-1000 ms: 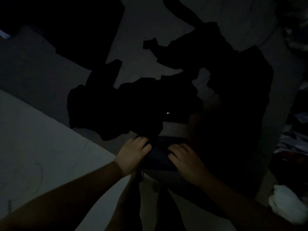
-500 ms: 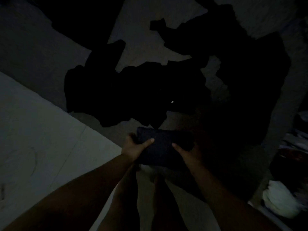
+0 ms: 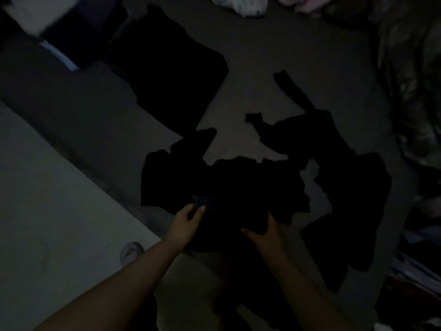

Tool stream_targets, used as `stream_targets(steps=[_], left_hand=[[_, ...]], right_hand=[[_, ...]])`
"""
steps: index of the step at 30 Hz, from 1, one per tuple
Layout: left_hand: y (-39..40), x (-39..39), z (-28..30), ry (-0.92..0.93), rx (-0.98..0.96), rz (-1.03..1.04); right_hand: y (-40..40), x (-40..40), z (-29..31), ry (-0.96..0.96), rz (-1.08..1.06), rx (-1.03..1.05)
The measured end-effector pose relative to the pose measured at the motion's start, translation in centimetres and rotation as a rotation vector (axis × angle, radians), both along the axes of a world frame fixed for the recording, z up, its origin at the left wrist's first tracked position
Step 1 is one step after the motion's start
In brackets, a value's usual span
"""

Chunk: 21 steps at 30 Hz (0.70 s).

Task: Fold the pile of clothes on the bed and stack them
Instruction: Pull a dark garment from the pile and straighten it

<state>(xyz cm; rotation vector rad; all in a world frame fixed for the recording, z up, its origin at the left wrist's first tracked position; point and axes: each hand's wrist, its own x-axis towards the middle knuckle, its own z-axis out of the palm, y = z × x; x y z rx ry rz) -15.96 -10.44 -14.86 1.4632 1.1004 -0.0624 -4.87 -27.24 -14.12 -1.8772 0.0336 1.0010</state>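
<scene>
Dark blue cloth, folded small, was about all I could make out in that dim room; the folded garment (image 3: 229, 223) sat between the person's two hands above the near edge of the bed (image 3: 250, 96). The left hand (image 3: 185, 222) gripped its left end, thumb on top and fingers curled under. The right hand (image 3: 265, 231) clasped the right end, thumb spread along the near side. Beyond it the unfolded dark clothes (image 3: 238, 177) sprawled across the sheet, and a flat dark piece (image 3: 171, 75) lay further off to the left. I judged the bundle light, soft and limp, likely to sag or spring open if held by one corner, so best supported at both ends with the folds pinched together
</scene>
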Motion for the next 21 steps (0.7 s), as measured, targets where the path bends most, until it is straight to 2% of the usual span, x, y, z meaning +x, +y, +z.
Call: stream_targets(steps=[5, 13, 21], left_hand=[[10.8, -5.3, 3.7, -0.055, -0.190, 0.125], [29.6, -12.3, 10.4, -0.201, -0.133, 0.193], [48.7, -11.6, 14.8, -0.159, 0.039, 0.210]], right_hand=[[12.5, -2.3, 4.6, -0.061, 0.029, 0.041], [33.4, -6.8, 10.6, -0.067, 0.084, 0.105], [51.0, -5.4, 13.3, -0.006, 0.073, 0.161]])
